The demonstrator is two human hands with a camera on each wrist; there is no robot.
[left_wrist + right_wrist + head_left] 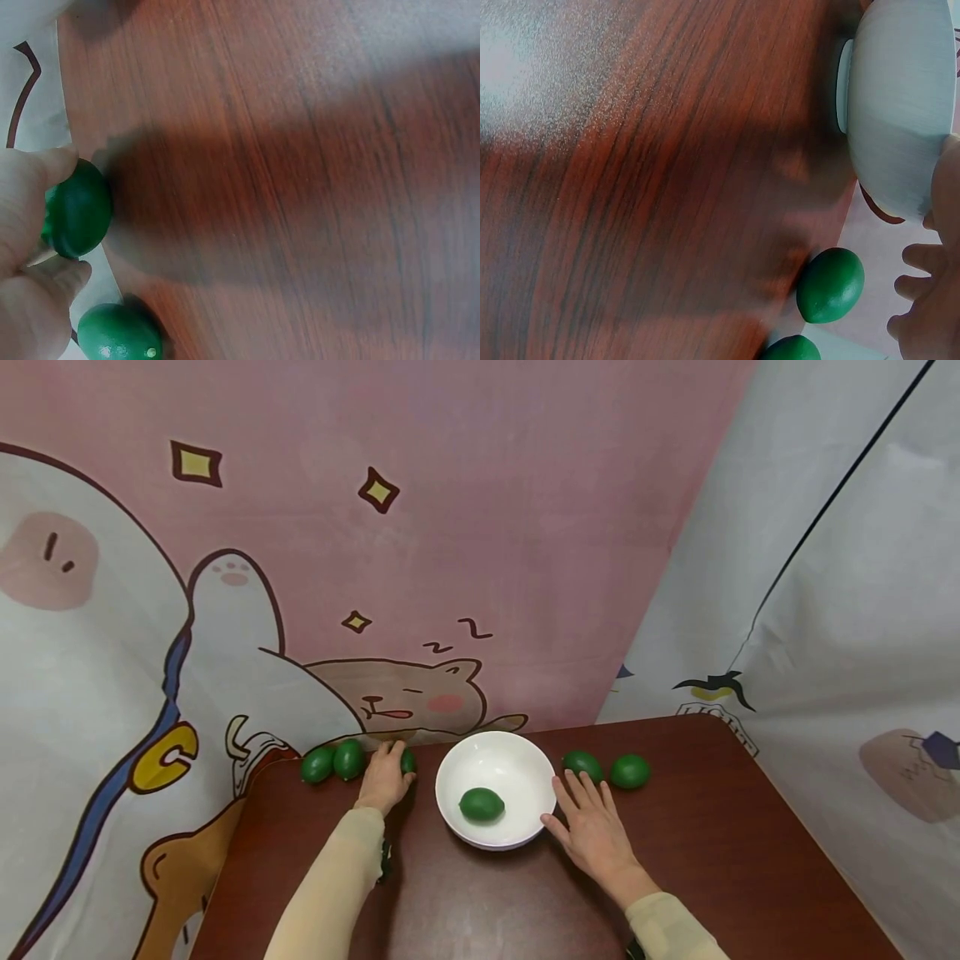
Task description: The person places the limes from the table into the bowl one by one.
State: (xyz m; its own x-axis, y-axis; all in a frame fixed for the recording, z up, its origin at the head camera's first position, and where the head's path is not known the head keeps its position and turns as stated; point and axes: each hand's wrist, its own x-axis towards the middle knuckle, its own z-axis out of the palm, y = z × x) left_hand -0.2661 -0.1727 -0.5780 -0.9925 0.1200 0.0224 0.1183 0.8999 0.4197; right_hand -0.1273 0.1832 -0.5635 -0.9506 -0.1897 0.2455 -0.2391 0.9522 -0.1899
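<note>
A white bowl stands mid-table with one green lime lying inside it. At the table's far edge my left hand grips another lime, fingers on one side and thumb on the other in the left wrist view. Two more limes lie just left of that hand. Close by the bowl's right side, my right hand spreads its straight fingers and holds nothing. Beyond its fingertips rests a lime, with a second lime to the right.
The brown wooden table ends at a far edge right behind the limes. A hanging cloth with cartoon animals rises behind it and along the sides.
</note>
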